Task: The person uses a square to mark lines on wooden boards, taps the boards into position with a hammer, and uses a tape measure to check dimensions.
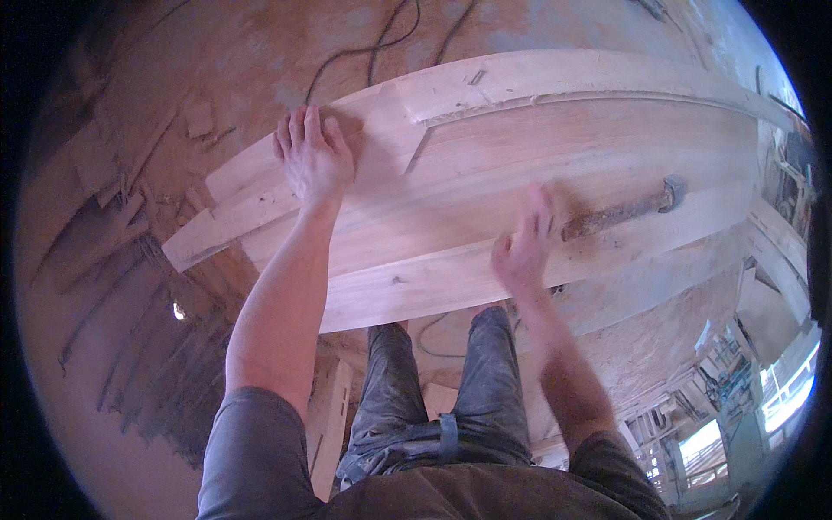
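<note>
We see the brown floor (234,52) carrying a dark cable (373,47) near twelve o'clock and wood scraps (198,120) toward ten; our pale wooden panel (468,165) bears a hammer (622,211) between two and three.

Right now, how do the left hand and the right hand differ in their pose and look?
The left hand rests at the wooden panel's far edge, whereas the right hand is over its nearer part, beside the hammer. The left hand's fingers extend; the right hand's look curled. The left hand appears sharper; the right hand is blurred. Both are bare.
</note>
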A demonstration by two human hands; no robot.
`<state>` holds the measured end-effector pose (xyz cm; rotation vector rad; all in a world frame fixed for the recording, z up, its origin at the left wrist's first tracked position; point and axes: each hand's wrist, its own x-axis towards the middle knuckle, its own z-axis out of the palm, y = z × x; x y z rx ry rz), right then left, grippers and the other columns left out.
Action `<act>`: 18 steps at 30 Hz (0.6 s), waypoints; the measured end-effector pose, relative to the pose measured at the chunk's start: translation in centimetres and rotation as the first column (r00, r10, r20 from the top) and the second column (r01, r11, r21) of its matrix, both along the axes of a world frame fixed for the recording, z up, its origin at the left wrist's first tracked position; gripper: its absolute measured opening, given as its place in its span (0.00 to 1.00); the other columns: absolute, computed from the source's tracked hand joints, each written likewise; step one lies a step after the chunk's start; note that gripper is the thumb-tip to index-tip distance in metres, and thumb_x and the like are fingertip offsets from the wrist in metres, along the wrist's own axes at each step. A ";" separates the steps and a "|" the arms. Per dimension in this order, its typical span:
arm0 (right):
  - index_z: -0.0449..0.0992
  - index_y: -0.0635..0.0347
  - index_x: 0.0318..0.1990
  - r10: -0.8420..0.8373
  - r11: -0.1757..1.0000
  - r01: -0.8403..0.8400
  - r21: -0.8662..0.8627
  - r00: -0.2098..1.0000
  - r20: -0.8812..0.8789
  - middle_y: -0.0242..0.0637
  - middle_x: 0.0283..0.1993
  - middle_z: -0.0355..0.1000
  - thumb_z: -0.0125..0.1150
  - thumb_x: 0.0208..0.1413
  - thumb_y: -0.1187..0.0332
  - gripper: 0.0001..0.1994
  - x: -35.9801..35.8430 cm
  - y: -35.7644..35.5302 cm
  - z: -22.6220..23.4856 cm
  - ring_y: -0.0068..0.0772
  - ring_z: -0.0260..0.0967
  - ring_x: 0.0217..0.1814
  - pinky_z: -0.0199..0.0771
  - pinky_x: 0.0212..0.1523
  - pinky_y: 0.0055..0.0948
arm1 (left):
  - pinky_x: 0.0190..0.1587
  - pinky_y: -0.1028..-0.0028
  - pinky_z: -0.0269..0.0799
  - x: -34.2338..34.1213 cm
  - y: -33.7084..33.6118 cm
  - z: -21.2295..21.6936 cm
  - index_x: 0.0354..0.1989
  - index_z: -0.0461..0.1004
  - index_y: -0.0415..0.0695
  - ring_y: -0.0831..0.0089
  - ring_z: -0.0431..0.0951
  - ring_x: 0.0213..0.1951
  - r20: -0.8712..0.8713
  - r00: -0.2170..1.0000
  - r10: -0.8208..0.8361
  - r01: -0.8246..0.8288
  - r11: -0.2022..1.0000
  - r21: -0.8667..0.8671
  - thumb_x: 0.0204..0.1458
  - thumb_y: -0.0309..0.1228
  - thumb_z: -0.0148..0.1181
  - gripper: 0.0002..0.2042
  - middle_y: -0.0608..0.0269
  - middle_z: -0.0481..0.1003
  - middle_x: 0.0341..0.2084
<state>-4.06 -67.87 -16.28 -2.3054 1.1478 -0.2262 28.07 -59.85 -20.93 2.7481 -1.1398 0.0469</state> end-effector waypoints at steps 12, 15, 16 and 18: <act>0.67 0.62 0.56 -0.271 0.806 0.384 0.451 0.916 -0.296 0.54 0.59 0.63 0.57 0.41 0.80 0.28 -11.0 26.7 11.4 0.61 0.58 0.63 0.58 0.64 0.51 | 0.67 0.53 0.50 0.2 0.3 1.2 0.57 0.70 0.42 0.52 0.62 0.63 -0.056 0.998 0.014 -0.014 1.000 0.013 0.62 0.43 0.45 0.21 0.51 0.69 0.58; 0.70 0.63 0.54 -0.417 0.671 0.578 0.464 0.812 -0.408 0.56 0.53 0.68 0.56 0.48 0.72 0.22 -14.7 32.2 13.8 0.61 0.62 0.59 0.62 0.60 0.50 | 0.67 0.53 0.50 0.3 1.2 0.4 0.57 0.69 0.41 0.51 0.62 0.63 -0.102 0.995 -0.018 0.014 0.999 -0.040 0.62 0.43 0.44 0.22 0.48 0.68 0.58; 0.71 0.63 0.54 -0.391 0.548 0.686 0.479 0.716 -0.578 0.56 0.53 0.69 0.54 0.50 0.70 0.21 -14.2 32.5 15.8 0.61 0.62 0.58 0.62 0.60 0.50 | 0.67 0.53 0.51 0.9 1.3 0.2 0.57 0.69 0.41 0.51 0.62 0.63 -0.118 0.992 -0.040 0.031 0.997 -0.076 0.62 0.44 0.44 0.22 0.47 0.68 0.58; 0.71 0.62 0.54 -0.328 0.544 0.698 0.465 0.687 -0.648 0.56 0.53 0.69 0.52 0.53 0.66 0.20 -14.5 33.9 16.1 0.61 0.63 0.57 0.63 0.59 0.51 | 0.67 0.52 0.51 1.5 1.2 0.4 0.57 0.69 0.42 0.49 0.62 0.63 -0.212 0.977 -0.035 0.028 0.999 -0.034 0.62 0.44 0.43 0.22 0.44 0.67 0.58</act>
